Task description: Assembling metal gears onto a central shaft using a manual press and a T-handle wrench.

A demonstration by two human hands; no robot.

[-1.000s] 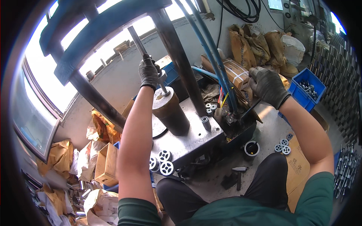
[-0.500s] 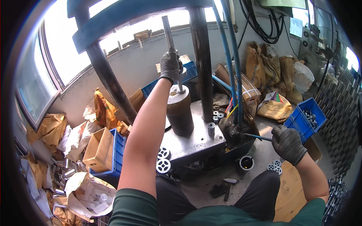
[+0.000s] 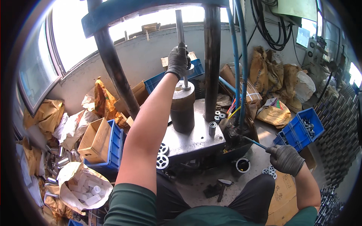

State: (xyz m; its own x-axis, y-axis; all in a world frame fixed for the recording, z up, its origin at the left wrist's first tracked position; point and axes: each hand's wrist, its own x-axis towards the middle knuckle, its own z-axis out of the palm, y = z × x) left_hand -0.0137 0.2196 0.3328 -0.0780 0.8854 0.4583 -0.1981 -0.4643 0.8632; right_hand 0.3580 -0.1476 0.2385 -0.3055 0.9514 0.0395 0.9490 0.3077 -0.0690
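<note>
My left hand (image 3: 178,60), in a dark glove, grips a round metal part on the thin steel rod (image 3: 180,22) of a press, just above a dark steel cylinder (image 3: 182,111) standing on the grey press plate (image 3: 196,141). My right hand (image 3: 285,159), also gloved, holds a thin blue-handled tool (image 3: 253,142) low at the right, its tip reaching toward the plate's right edge. Small metal sleeves (image 3: 212,128) stand on the plate beside a thick dark column (image 3: 212,60).
Blue hoses (image 3: 237,64) run down behind the column. A blue bin of metal parts (image 3: 301,130) sits at the right, a blue crate with a cardboard box (image 3: 98,141) at the left. Paper sacks and white spoked discs (image 3: 162,162) lie around. My knees are below.
My left hand slid up the rod from the cylinder's top. My right hand came down from the upper right to beside my knee, holding the blue tool. The view tilted upward.
</note>
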